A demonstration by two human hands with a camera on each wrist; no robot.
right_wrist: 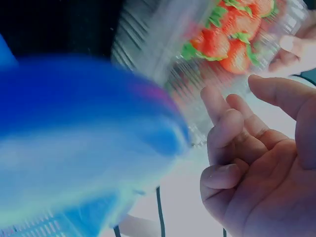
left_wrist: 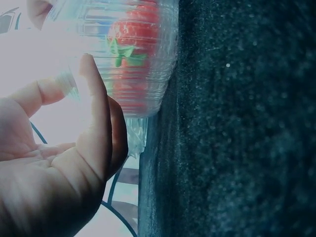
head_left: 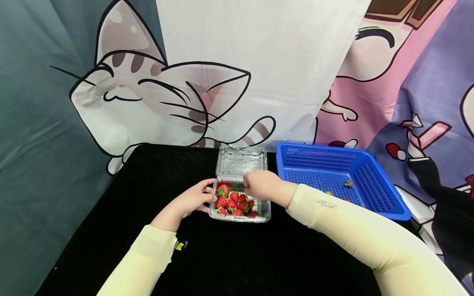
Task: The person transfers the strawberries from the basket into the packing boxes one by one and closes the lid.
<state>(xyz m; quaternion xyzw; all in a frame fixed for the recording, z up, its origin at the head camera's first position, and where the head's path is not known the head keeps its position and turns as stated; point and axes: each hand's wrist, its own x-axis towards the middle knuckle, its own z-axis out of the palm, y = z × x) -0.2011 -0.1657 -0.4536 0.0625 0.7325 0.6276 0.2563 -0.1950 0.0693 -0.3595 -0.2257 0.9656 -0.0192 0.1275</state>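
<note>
A clear plastic clamshell box point(head_left: 240, 219) holds several red strawberries point(head_left: 234, 197) with green leaves, its lid point(head_left: 240, 161) folded back behind it. At the box's left side, my left hand point(head_left: 192, 199) holds the wall, thumb at the rim and fingers along the outside. The left wrist view shows that hand point(left_wrist: 64, 143) beside the ribbed plastic. Over the box's right rear part is my right hand point(head_left: 264, 187). In the right wrist view this hand point(right_wrist: 256, 148) has loosely bent fingers, thumb apart, and no strawberry between them.
To the right stands a blue perforated basket point(head_left: 318, 150) with a few strawberries point(head_left: 348, 183) inside. Its rim looms blurred in the right wrist view. A black cloth point(head_left: 229, 259) covers the table, and a printed curtain point(head_left: 281, 74) hangs behind.
</note>
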